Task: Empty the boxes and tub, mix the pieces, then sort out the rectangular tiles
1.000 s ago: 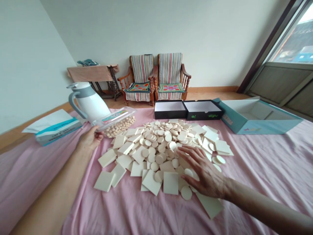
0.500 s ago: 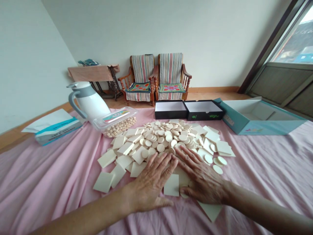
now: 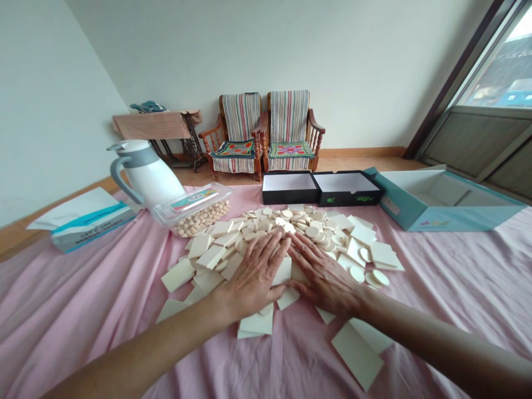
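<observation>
A spread heap of pale round discs (image 3: 313,230) and square tiles (image 3: 210,256) lies on a pink cloth (image 3: 233,366). My left hand (image 3: 260,271) rests palm down on the near middle of the heap, its fingers stretched out. Beside it my right hand (image 3: 322,274) also lies flat, fingers extended and pointing inward. The fingertips of both hands are close together among the discs. Neither hand grips a piece. Loose square tiles (image 3: 358,354) lie on the cloth under and near my right forearm. The pieces beneath my palms are hidden.
Left of the heap stand a clear tub of small beige pieces (image 3: 201,216), a white and grey jug (image 3: 149,174) and a tissue pack (image 3: 93,221). Two black boxes (image 3: 291,197) and a light blue box (image 3: 465,216) line the far right. Two armchairs (image 3: 291,119) stand behind.
Both hands have pushed forward and slightly left into the heap. Several square tiles now show on the cloth nearer to me, below my hands.
</observation>
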A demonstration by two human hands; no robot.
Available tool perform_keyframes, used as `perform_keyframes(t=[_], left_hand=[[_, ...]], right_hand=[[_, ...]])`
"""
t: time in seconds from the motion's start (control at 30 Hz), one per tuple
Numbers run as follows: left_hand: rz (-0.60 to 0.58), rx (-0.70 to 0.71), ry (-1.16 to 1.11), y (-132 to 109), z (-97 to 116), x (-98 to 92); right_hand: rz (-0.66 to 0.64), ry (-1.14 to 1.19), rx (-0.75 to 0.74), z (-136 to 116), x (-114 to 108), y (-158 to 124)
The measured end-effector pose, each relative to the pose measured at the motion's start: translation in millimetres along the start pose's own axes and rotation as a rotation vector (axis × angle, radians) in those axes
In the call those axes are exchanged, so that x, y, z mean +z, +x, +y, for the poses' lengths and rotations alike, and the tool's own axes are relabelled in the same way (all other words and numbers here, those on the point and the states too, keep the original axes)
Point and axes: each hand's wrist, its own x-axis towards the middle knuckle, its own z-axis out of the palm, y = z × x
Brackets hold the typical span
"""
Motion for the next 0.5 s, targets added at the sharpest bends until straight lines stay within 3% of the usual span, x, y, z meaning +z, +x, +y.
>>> perform_keyframes(t=[0.23,0.33,0.5], left_hand=[[0.087,-0.037,-0.061,23,-39,7.6],[0.070,-0.109,-0.061,32,-55,15.0],[0.115,-0.200,-0.040,29,-68,8.2]], right_hand=[[-0.007,-0.023,0.058,8,6,38],[-0.022,-0.034,0.077,16,7,53],[0.048,-0.051,0.082,24,-14,52]])
